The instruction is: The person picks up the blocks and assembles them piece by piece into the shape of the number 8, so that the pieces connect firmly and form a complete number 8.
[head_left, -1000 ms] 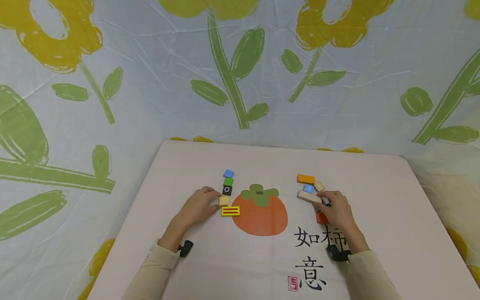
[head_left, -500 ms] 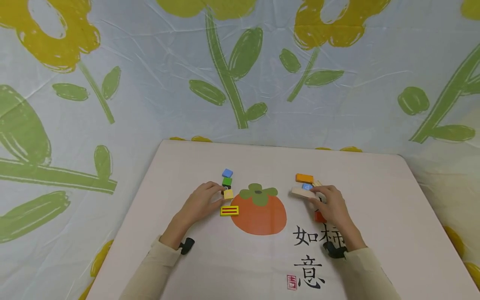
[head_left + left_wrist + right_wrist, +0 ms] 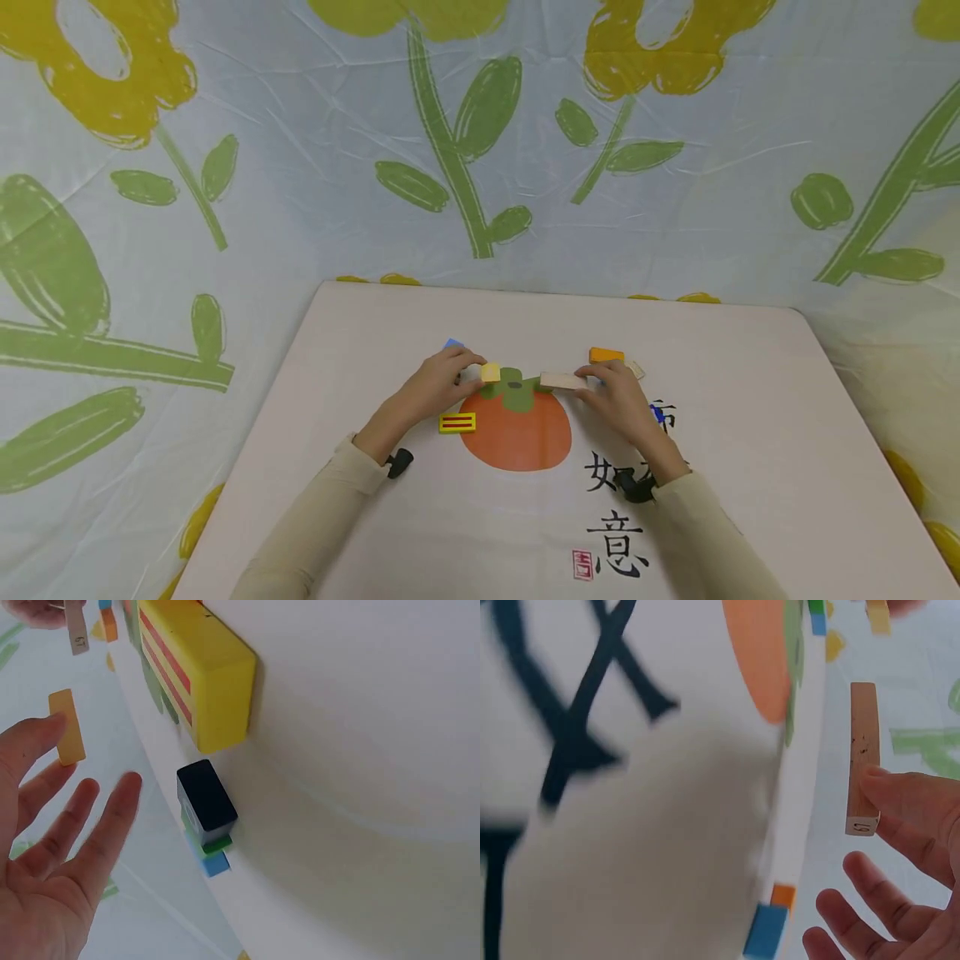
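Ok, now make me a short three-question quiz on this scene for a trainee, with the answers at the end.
1. True or false: the right hand holds a wooden block raised off the table.
2. Which one does the left hand pinch?
A. green block
B. plain yellow block
C. black block
3. What colour are the stripes on the striped yellow block?

Key: 1 true; 2 B; 3 red.
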The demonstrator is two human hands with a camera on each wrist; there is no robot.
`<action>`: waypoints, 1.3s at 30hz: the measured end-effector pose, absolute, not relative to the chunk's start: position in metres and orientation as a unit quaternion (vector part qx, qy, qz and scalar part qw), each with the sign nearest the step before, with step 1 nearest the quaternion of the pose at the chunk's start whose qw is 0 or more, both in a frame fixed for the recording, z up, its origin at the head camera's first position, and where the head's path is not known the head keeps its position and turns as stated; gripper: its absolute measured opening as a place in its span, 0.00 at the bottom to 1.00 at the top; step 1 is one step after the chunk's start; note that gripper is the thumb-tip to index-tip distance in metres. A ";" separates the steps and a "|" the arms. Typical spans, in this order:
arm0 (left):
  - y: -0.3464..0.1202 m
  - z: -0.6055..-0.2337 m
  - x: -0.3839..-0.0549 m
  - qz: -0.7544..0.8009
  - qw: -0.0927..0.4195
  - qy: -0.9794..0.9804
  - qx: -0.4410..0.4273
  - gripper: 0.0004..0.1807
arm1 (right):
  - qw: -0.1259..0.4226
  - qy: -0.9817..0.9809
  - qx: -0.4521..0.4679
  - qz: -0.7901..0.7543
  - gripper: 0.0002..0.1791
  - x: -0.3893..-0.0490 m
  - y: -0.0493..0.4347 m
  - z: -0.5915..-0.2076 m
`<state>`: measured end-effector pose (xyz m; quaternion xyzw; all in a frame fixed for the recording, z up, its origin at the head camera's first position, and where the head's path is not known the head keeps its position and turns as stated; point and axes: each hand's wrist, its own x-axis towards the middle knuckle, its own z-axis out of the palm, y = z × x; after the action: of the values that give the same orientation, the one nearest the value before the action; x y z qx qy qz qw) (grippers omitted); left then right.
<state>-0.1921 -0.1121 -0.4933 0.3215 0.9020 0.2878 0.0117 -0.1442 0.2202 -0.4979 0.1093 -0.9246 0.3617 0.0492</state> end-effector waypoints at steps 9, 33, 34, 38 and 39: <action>-0.090 -0.493 -0.211 0.297 0.059 0.909 0.285 0.20 | 0.013 -0.921 0.126 0.369 0.14 -0.152 0.197 -0.509; -0.063 -0.500 -0.223 0.273 0.167 0.922 0.218 0.19 | -0.047 -0.948 0.056 0.309 0.14 -0.160 0.165 -0.512; -0.063 -0.500 -0.223 0.273 0.171 0.922 0.215 0.19 | -0.047 -0.948 0.056 0.310 0.14 -0.160 0.165 -0.513; -0.062 -0.499 -0.222 0.273 0.182 0.921 0.209 0.18 | -0.050 -0.948 0.057 0.309 0.16 -0.160 0.166 -0.514; -0.062 -0.498 -0.222 0.275 0.183 0.921 0.208 0.18 | -0.050 -0.948 0.059 0.308 0.16 -0.161 0.167 -0.515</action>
<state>-0.2221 -0.0617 -0.4982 0.2083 0.9205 0.2753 0.1827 -0.1605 0.1670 -0.5145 0.0590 -0.9481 0.3082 -0.0504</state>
